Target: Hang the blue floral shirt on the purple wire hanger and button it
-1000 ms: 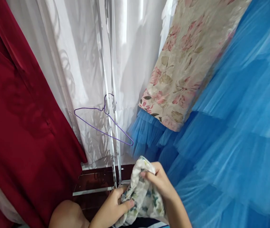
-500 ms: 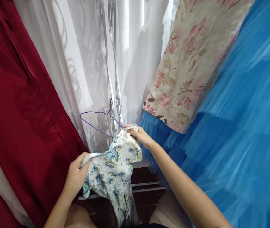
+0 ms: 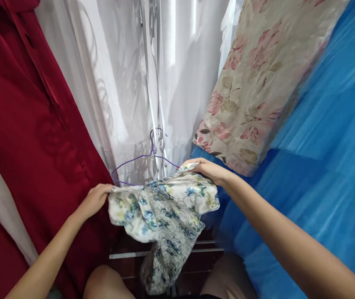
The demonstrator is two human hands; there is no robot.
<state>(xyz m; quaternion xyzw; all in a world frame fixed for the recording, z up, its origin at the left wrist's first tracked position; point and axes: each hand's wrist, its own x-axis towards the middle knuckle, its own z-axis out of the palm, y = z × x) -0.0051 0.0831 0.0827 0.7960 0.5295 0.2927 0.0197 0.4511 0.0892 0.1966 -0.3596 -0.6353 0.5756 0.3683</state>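
A white garment with a blue and yellow flower print (image 3: 173,216) hangs between my two hands, its lower part drooping toward my knees. My left hand (image 3: 98,198) grips its left shoulder edge. Closed on the opposite shoulder, my right hand (image 3: 205,168) keeps the top edge stretched. A purple wire hanger (image 3: 134,159) hangs by its hook among white metal strips (image 3: 152,95). The hanger's right arm reaches the cloth by my right fingers, and its lower bar passes partly behind the garment. Whether the left shoulder is over the hanger I cannot tell.
Red fabric (image 3: 30,166) hangs at the left. White curtains (image 3: 183,74) fill the back. To the right hang a cream cloth with pink flowers (image 3: 246,95) and a layered blue tulle skirt (image 3: 314,178). Pale metal bars (image 3: 127,255) run low, near my knees.
My hands have moved apart, spreading the garment's top wider. The hanger has turned to face me more squarely, and its right arm now reaches toward my right hand.
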